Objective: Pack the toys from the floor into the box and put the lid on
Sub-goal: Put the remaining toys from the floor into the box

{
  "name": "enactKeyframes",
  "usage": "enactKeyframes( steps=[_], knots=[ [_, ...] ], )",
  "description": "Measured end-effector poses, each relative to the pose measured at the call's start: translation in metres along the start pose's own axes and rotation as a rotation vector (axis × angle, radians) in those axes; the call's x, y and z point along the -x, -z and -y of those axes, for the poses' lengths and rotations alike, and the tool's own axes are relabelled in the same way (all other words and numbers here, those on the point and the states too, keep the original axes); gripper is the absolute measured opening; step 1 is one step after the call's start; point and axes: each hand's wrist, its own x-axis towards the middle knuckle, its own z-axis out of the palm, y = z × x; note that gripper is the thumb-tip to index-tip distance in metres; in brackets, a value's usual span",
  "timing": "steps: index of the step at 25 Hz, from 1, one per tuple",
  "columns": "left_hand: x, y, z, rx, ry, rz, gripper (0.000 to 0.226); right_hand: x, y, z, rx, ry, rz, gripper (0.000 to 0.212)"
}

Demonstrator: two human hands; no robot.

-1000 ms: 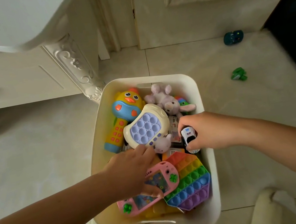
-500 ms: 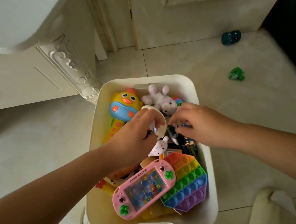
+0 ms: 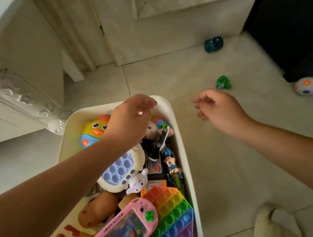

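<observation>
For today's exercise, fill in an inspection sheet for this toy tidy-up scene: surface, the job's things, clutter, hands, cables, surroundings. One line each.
Surface: pale tiled floor.
Job's things: cream plastic box, nearly full of toys; dark teal toy, green toy and white spotted ball lie loose on the floor; no lid seen.
Clutter: nothing seen.
Hands: left hand over the box, right hand over the floor, both empty.
Cables: nothing seen.
Surroundings: carved white cabinet, cream door.

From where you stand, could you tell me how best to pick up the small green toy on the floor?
Pinch the green toy across its body, coming straight down from above: it lies alone on bare tile, just beyond the empty right hand, with open space all around.
</observation>
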Motion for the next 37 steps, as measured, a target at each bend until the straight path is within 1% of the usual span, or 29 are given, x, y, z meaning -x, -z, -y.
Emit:
enactKeyframes(
  steps=[2, 4, 5, 6, 7, 8, 9, 11, 13, 14, 16, 19, 22, 24, 26, 27, 28, 29, 31, 34, 35, 37],
  knots=[
    [-0.020, -0.005, -0.017, -0.078, -0.122, -0.037, 0.028, -0.023, 0.014, -0.026, 0.019, -0.092, -0.053, 0.032],
    [-0.045, -0.019, -0.038, -0.138, -0.302, -0.028, 0.029, -0.043, 0.027, -0.054, 0.055, -0.175, -0.126, 0.030],
    [-0.062, -0.033, -0.049, -0.156, -0.381, 0.002, 0.029, -0.054, 0.035, -0.067, 0.086, -0.216, -0.170, 0.027],
    [-0.079, -0.049, -0.059, -0.183, -0.424, 0.047, 0.030, -0.064, 0.043, -0.078, 0.122, -0.254, -0.201, 0.025],
    [-0.095, -0.068, -0.067, -0.227, -0.426, 0.108, 0.031, -0.073, 0.051, -0.088, 0.160, -0.291, -0.213, 0.024],
    [-0.111, -0.090, -0.073, -0.280, -0.384, 0.186, 0.034, -0.082, 0.057, -0.097, 0.199, -0.326, -0.210, 0.024],
    [-0.124, -0.111, -0.076, -0.331, -0.301, 0.272, 0.037, -0.090, 0.061, -0.106, 0.242, -0.357, -0.189, 0.026],
    [-0.148, -0.153, -0.074, -0.377, -0.082, 0.431, 0.046, -0.107, 0.065, -0.121, 0.317, -0.406, -0.126, 0.037],
    [-0.168, -0.181, -0.063, -0.353, 0.099, 0.482, 0.050, -0.123, 0.064, -0.130, 0.354, -0.414, -0.063, 0.050],
    [-0.174, -0.189, -0.055, -0.339, 0.150, 0.480, 0.051, -0.130, 0.061, -0.134, 0.374, -0.392, -0.033, 0.056],
    [-0.184, -0.202, -0.041, -0.286, 0.216, 0.491, 0.050, -0.150, 0.060, -0.142, 0.422, -0.335, 0.009, 0.065],
    [-0.186, -0.210, -0.022, -0.190, 0.310, 0.516, 0.050, -0.177, 0.059, -0.149, 0.516, -0.254, 0.081, 0.070],
    [-0.187, -0.213, -0.010, -0.220, 0.313, 0.488, 0.048, -0.200, 0.053, -0.154, 0.624, -0.230, 0.194, 0.073],
    [-0.187, -0.216, -0.008, -0.207, 0.300, 0.459, 0.047, -0.206, 0.045, -0.157, 0.668, -0.230, 0.241, 0.068],
    [-0.186, -0.221, -0.012, -0.178, 0.337, 0.447, 0.047, -0.204, 0.041, -0.161, 0.704, -0.169, 0.169, 0.053],
    [-0.186, -0.225, -0.013, -0.142, 0.377, 0.443, 0.047, -0.201, 0.041, -0.164, 0.672, -0.132, 0.135, 0.044],
    [-0.186, -0.228, -0.016, -0.068, 0.442, 0.424, 0.049, -0.198, 0.041, -0.165, 0.576, -0.121, 0.121, 0.036],
    [-0.186, -0.230, -0.021, 0.051, 0.527, 0.398, 0.050, -0.194, 0.042, -0.162, 0.424, -0.140, 0.110, 0.030],
    [-0.187, -0.232, -0.034, 0.343, 0.675, 0.371, 0.050, -0.185, 0.043, -0.149, 0.089, -0.193, 0.124, 0.027],
    [-0.192, -0.233, -0.048, 0.724, 0.755, 0.369, 0.052, -0.173, 0.049, -0.125, -0.136, -0.195, 0.184, 0.026],
    [-0.193, -0.235, -0.050, 0.808, 0.761, 0.351, 0.050, -0.170, 0.054, -0.120, -0.195, -0.190, 0.201, 0.024],
    [-0.195, -0.240, -0.051, 0.855, 0.768, 0.284, 0.039, -0.166, 0.065, -0.120, -0.251, -0.201, 0.184, 0.025]
  ],
)
